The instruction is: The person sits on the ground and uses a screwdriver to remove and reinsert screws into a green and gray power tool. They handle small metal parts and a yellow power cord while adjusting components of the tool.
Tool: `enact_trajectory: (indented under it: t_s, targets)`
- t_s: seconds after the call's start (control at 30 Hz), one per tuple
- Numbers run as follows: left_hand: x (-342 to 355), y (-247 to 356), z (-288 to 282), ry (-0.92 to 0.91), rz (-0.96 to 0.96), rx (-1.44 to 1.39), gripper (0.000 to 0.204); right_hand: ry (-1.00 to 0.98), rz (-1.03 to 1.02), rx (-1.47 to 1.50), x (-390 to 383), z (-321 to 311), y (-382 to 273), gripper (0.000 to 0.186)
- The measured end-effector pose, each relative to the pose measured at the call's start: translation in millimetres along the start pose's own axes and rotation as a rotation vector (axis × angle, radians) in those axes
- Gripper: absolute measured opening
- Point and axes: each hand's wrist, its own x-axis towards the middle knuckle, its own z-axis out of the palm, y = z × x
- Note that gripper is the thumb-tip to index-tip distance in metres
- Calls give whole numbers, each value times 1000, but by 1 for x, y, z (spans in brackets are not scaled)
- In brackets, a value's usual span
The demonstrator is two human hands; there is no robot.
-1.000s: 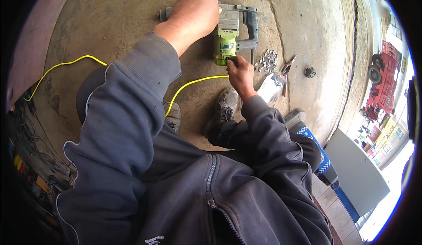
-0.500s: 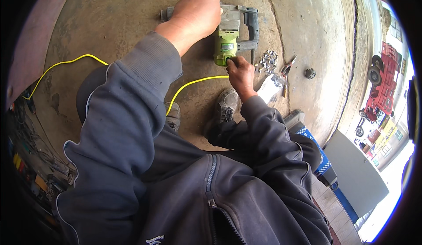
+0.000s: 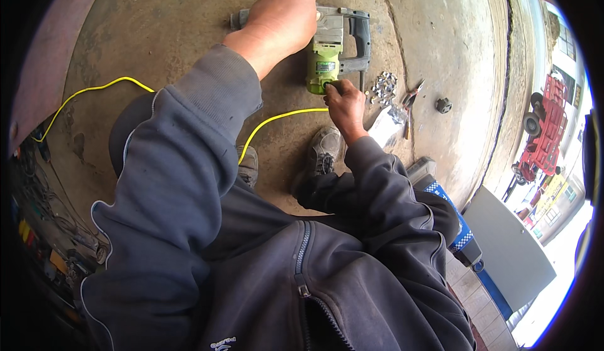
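Observation:
A green and grey rotary hammer drill (image 3: 324, 52) lies on its side on the concrete floor, its black rear handle to the right. My left hand (image 3: 282, 18) is closed around its front part, and the back of the hand hides what the fingers grip. At the lower end of the green motor housing, my right hand (image 3: 346, 104) pinches with thumb and finger at a small dark round spot. Whatever sits between those fingertips is too small to make out. A yellow cord (image 3: 277, 117) runs across the floor to beside my right hand.
Right of the drill lie a heap of small metal parts (image 3: 384, 88), pliers (image 3: 412, 95), a clear plastic bag (image 3: 387, 125) and a dark round part (image 3: 443, 105). A blue and grey case (image 3: 454, 225) stands near my right knee. Cables and tools crowd the left edge.
Both hands stay nearly in place on the drill; my right hand shifts very slightly. Outside, the red three-wheeled vehicle has moved a little lower in the picture.

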Motion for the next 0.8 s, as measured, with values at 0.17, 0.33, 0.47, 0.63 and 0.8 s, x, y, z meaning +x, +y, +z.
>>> enact_trajectory:
  t_s: [0.17,0.33,0.47,0.63,0.8]
  targets:
    - [0,2,-2,-11,-14,-17,37,-16,111,193,-2,-7,-5,20]
    - [0,-2,3,33,25,10,34,-64,121,329,-2,-10,3,18]
    - [1,0,1,31,24,-2,34,-64,237,636,2,-15,2,17]
    - [-5,1,-6,58,49,62,31,-131,366,1135,6,-31,-19,10]
    - [-17,30,-8,451,496,-100,24,-205,389,1511,5,-49,-46,12]
